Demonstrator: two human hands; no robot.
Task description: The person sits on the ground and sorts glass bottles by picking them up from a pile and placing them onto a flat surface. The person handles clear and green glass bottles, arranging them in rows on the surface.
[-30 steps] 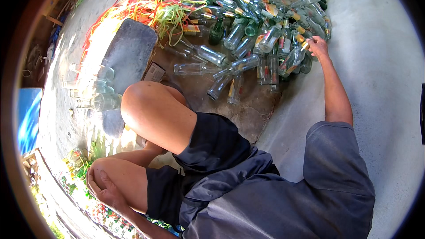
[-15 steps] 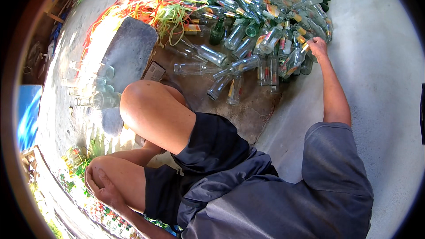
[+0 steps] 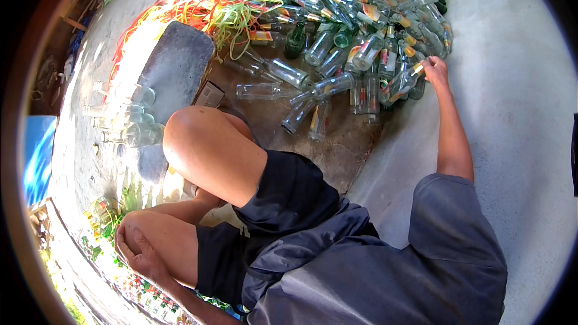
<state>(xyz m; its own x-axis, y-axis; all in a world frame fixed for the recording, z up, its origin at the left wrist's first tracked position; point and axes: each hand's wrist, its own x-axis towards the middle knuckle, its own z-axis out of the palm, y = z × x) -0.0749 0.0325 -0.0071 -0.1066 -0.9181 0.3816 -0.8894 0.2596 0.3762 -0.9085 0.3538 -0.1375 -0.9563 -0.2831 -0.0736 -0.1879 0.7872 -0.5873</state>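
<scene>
Sunlit grey concrete floor (image 3: pixel 518 102)

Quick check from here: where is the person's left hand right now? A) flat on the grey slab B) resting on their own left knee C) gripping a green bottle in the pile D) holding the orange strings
B: the left hand lies over the bent left knee at lower left, holding nothing, while the right hand reaches into the bottle pile.

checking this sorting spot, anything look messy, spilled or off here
Glass bottles lie tumbled in a loose heap on the concrete floor, not stacked. The right hand grips one clear bottle at the edge. Tangled orange and green strings sprawl beside them. No breakage shows.
</scene>
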